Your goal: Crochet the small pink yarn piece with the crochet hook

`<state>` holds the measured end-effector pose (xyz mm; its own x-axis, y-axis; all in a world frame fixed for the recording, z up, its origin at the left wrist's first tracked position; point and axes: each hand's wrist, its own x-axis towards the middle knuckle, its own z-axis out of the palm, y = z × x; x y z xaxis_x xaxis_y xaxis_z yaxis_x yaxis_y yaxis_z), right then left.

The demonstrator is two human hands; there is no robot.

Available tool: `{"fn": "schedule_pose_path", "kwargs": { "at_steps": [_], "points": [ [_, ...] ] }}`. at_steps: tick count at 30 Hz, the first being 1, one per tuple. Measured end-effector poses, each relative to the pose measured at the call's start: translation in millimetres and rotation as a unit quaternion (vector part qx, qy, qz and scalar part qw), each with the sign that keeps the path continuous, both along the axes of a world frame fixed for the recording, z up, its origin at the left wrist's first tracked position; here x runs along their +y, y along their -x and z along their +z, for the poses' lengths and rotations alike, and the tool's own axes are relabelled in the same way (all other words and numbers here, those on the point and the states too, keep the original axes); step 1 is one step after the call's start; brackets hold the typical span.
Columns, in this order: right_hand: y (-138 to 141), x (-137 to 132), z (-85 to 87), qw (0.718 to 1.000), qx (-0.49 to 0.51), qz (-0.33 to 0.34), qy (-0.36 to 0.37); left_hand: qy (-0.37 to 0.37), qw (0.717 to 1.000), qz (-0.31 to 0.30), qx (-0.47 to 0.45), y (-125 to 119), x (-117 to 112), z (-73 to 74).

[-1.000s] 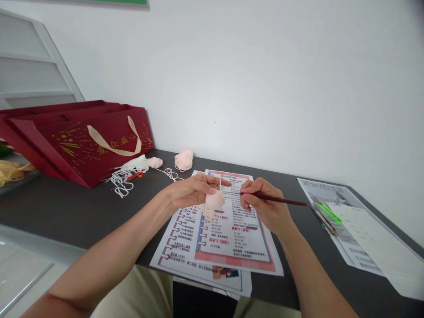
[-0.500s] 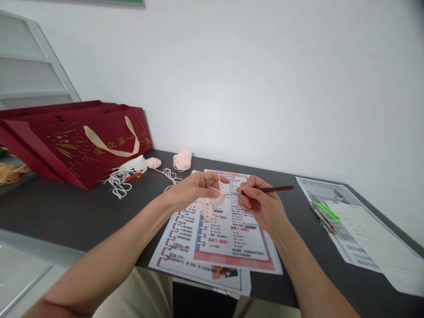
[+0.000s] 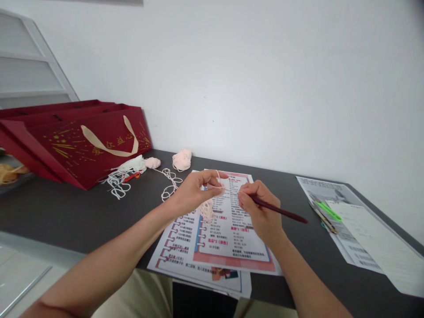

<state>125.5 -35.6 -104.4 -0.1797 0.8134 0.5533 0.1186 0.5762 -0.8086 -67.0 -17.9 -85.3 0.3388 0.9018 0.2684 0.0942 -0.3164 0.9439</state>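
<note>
A crochet hook (image 3: 280, 209) with a dark reddish-brown handle rests in the closed fingers of my right hand (image 3: 260, 203). Its thin metal shaft reaches left toward my left hand (image 3: 198, 187). Thumb and fingers of that hand pinch pale pink yarn, with a strand looped over the index finger. Below them hangs a loose bunch of pink yarn (image 3: 207, 211). Whether the hook's tip sits inside a loop is too small to tell. Both hands are above printed pattern sheets (image 3: 232, 251). Beyond my left hand, slack yarn (image 3: 169, 182) trails over the dark table.
A pink yarn ball (image 3: 182, 160) lies near the wall. Left of it are a smaller pink piece (image 3: 153, 163) and a white yarn tangle (image 3: 126, 172). A red gift bag (image 3: 109, 137) stands at left. Papers (image 3: 374, 238) and a bright green tool (image 3: 328, 210) lie at right.
The hook's handle has swung from nearly level to sloping down to the right as my right hand turned. My left hand still pinches the yarn, its thumb slightly shifted.
</note>
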Motion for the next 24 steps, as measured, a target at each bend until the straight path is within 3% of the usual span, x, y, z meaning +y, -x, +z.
{"fn": "schedule_pose_path", "kwargs": {
  "at_steps": [5, 8, 11, 14, 17, 19, 24],
  "points": [
    [8, -5, -5.3, 0.984, -0.108, -0.051, -0.129, -0.053, 0.996, 0.055, 0.039, -4, -3, -1.2],
    [12, -3, -11.0, 0.961, -0.161, -0.022, -0.222, -0.052, 0.997, 0.052, 0.029, -7, -5, -1.7],
    [10, 3, -15.0, 0.94, -0.189, 0.008, -0.285, 0.047, 0.998, -0.016, -0.05, -9, -4, -3.5],
    [7, 9, -17.2, 0.907, -0.225, -0.004, -0.357, 0.184, 0.966, -0.079, -0.164, -11, -3, -7.0],
    [9, 8, -18.6, 0.883, -0.266, -0.064, -0.381, 0.218, 0.95, -0.054, -0.219, -16, -3, -10.5],
    [12, 4, -18.4, 0.893, -0.262, -0.088, -0.355, 0.184, 0.959, -0.012, -0.215, -19, -4, -11.6],
    [15, -4, -8.9, 0.974, -0.103, -0.067, -0.192, 0.08, 0.985, 0.03, -0.151, -14, -1, -10.9]
  ]
}}
